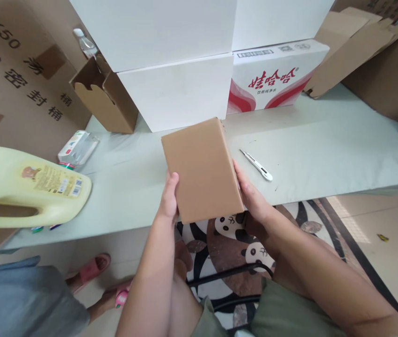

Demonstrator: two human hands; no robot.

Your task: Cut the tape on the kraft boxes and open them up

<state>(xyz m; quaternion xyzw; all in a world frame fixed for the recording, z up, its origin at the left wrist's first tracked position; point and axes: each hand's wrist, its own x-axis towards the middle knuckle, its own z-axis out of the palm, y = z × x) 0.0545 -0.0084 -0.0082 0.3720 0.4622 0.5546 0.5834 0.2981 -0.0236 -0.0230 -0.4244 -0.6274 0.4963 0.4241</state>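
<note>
Between my two hands is a plain brown cardboard box [204,171], tilted and held over the front edge of the table. My left hand [169,196] grips its left side, with the thumb along the near face. On the opposite side, my right hand [251,192] presses against the box, its fingers partly hidden behind it. A white utility knife [256,165] lies on the table just right of the box, apart from my right hand. The underside of the box is out of sight.
White boxes [177,91] and a red-and-white carton [269,79] stand at the back. An open cardboard box [105,100], a clear plastic pack [79,149] and a large yellow jug [58,192] are at left. Another person's feet in pink slippers [93,271] show below the pale tabletop [128,187].
</note>
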